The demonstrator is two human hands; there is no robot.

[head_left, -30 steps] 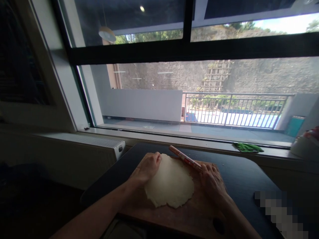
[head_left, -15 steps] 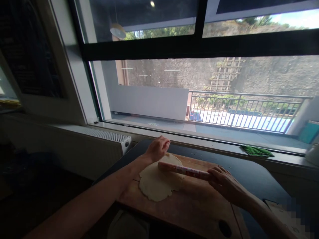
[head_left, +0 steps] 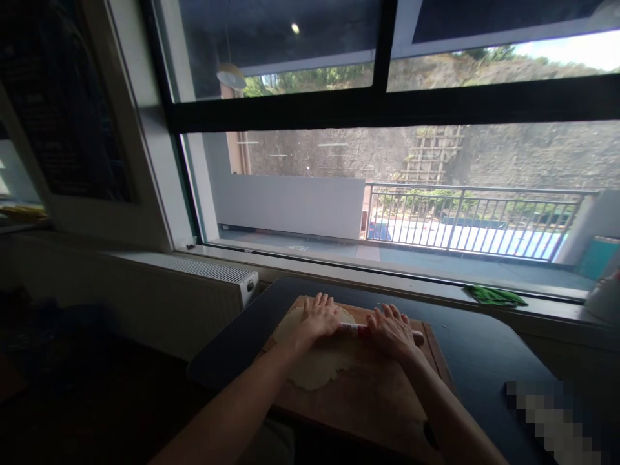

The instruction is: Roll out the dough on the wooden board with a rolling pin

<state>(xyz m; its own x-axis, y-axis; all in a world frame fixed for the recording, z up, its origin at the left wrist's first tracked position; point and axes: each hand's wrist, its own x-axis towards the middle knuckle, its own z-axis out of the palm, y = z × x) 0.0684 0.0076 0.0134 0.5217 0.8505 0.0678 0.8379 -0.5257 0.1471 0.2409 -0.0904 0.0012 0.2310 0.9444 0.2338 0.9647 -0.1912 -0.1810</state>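
Note:
A rolling pin (head_left: 356, 330) with a printed middle lies across a flat, pale sheet of dough (head_left: 317, 369) with a ragged edge. Under both is a wooden board (head_left: 378, 394). My left hand (head_left: 321, 315) rests on the pin's left part, fingers stretched forward over the dough, hiding that end. On the right part of the pin lies my right hand (head_left: 393, 328), palm down with its fingers spread. The pin's right tip pokes out beyond it. Neither hand is wrapped round the pin.
The board stands on a dark table (head_left: 484, 349) with rounded corners, below a window. A green cloth (head_left: 496, 296) lies on the sill. A white radiator (head_left: 213, 274) runs along the wall at left. A pixelated patch covers something at the table's right.
My left hand has come down from above the dough onto the rolling pin. My right hand has shifted left along the pin and its fingers have stretched out. The view has tilted slightly.

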